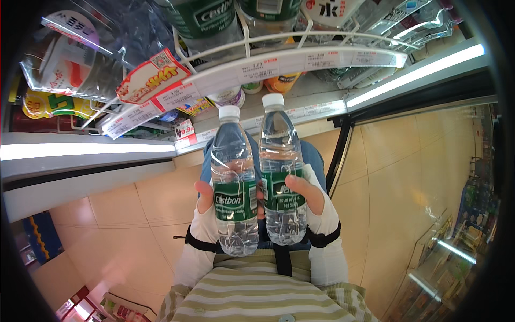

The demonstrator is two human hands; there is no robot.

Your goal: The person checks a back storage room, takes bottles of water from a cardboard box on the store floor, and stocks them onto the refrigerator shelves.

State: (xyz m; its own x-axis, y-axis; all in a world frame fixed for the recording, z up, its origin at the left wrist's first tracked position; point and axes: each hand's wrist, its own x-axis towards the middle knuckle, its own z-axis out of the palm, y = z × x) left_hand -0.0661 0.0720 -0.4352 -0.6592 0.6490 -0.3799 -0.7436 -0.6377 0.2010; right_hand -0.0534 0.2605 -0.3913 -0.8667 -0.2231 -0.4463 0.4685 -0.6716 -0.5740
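Two clear plastic water bottles with white caps and green labels are held side by side in front of my body. My left hand [205, 196] grips the left Cestbon water bottle [235, 197], thumb on its left side and the other fingers largely hidden behind it. My right hand [307, 193] is closed around the right water bottle [283, 189], its thumb lying across the label. Both bottles are nearly upright in the picture, caps towards the shelves, and a narrow gap parts them. Fingertips show between the two.
Ahead, a white wire shelf rack [277, 42] with price tags holds several bottles, among them a green-labelled bottle [201, 18]. A red promotional card [153, 76] sticks out at its left. A black-framed glass door [342, 149] stands ajar at right. Tiled floor [120, 205] lies below.
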